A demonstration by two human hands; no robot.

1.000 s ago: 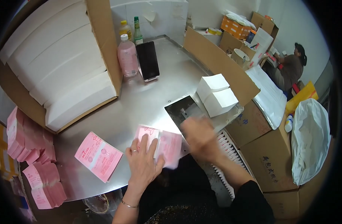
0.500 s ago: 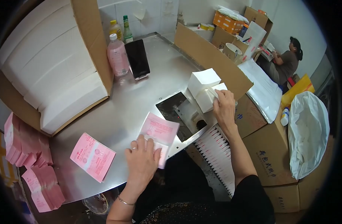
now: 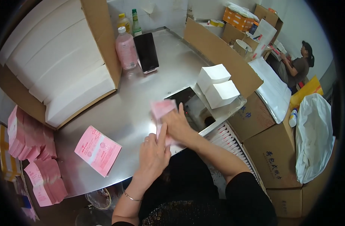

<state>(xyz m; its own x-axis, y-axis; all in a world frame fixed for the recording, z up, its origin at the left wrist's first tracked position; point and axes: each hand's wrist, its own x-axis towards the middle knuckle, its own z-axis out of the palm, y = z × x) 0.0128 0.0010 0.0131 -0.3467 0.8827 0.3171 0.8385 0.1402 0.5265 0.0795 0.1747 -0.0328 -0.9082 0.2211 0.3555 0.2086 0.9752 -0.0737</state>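
Both hands meet over a pink printed paper wrapper (image 3: 162, 108), blurred by motion, near the front edge of the metal table. My left hand (image 3: 153, 157) presses its lower part with closed fingers, the index finger stretched forward. My right hand (image 3: 180, 128) lies across its right side, gripping the folded paper; some of its fingertips are hidden. To the left lies a flat stack of pink printed wrappers (image 3: 98, 150), untouched. Beyond the right hand, two white stacks of folded tissue (image 3: 222, 94) stand beside a dark rectangular opening (image 3: 197, 109) in the tabletop.
A carton (image 3: 101, 41) of white tissue stands at left, above piled pink wrappers (image 3: 46, 182). A phone (image 3: 146, 52) leans by a pink bottle (image 3: 126, 51). Right are a cardboard flap (image 3: 221, 52), a box of finished-looking packets (image 3: 232, 145), cartons (image 3: 270, 162) and a seated person (image 3: 298, 67).
My right hand has left the white tissue stacks and come left onto the pink wrapper beside my left hand. The wrapper, spread open before, is now folded narrower. The view has shifted slightly.
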